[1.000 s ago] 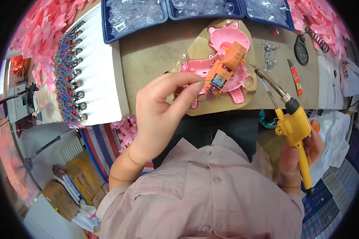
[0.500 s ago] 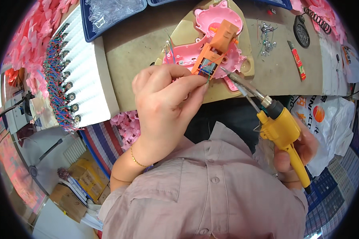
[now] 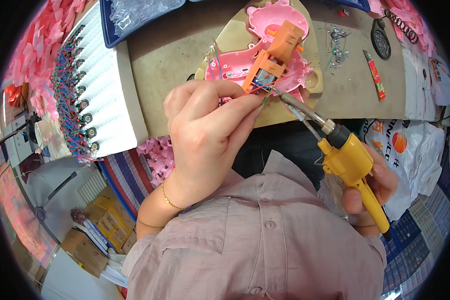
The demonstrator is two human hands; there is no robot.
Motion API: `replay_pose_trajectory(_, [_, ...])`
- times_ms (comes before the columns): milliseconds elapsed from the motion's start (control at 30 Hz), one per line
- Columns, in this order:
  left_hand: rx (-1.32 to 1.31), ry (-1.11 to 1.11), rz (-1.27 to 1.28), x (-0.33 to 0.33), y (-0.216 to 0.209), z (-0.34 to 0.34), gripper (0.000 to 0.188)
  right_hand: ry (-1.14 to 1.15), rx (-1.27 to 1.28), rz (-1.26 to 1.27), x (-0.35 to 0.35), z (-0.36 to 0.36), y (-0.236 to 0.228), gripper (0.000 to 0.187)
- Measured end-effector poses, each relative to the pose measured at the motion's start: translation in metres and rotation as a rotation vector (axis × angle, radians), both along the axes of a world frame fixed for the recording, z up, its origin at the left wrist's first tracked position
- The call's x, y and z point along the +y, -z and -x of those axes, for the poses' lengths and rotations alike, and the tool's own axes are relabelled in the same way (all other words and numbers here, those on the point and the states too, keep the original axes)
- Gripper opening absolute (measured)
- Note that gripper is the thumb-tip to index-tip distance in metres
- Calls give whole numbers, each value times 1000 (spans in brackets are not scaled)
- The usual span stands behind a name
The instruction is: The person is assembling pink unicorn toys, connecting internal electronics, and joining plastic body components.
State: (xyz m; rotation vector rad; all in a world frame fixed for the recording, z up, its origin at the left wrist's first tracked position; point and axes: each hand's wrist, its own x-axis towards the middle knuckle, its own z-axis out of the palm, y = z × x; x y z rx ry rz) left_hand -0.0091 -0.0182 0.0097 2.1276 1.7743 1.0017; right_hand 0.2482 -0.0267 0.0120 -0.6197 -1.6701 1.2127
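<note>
A yellow soldering gun point(image 3: 349, 159) with a solder feed tube is gripped in my right hand point(image 3: 377, 182). Its metal tip reaches the small motor point(image 3: 265, 78) at the near end of an orange gearbox point(image 3: 283, 45). The fingers of my left hand point(image 3: 205, 112) are pinched together just beside that motor end, on thin coloured wires; red and green strands stick out past the fingertips. Beneath the gearbox lies a pink plastic shell half point(image 3: 240, 62) on a beige holder point(image 3: 312, 50). My fingers hide part of the wires and the shell's near edge.
On the left stands a white ribbed tray point(image 3: 110, 95) with several speakers and bundled wires. Blue bins point(image 3: 105, 30) of clear parts sit at the back. Small metal parts point(image 3: 339, 50), a red-green tube point(image 3: 374, 75) and a black round part with a coiled cord point(image 3: 380, 40) lie right.
The soldering gun's tip has shifted slightly left and down onto the motor end. The gearbox and shell have moved slightly right, and a red wire now sticks out to the right.
</note>
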Motion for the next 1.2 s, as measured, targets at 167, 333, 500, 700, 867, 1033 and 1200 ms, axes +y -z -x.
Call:
replay_pose_trajectory(167, [-4,0,23,0,-1,1,18,10,-5,-23,2,5,-1,63])
replay_pose_trajectory(333, [-10,-4,41,0,-1,0,19,-44,40,-38,6,2,6,60])
replay_pose_trajectory(500, [-37,-15,60,-1,-1,-1,19,-87,-9,7,1,-13,9,57])
replay_pose_trajectory(700, [-55,-14,67,0,-2,-1,18,-39,-112,90,-11,-25,8,61])
replay_pose_trajectory(867, [-63,-15,62,-1,-2,-1,18,-11,-86,45,-9,-26,13,63])
replay_pose_trajectory(1033, [-69,-16,57,0,-1,0,17,76,-126,45,-12,-25,12,64])
replay_pose_trajectory(1200, [-5,16,34,0,-7,3,25,186,-93,22,-10,-25,14,61])
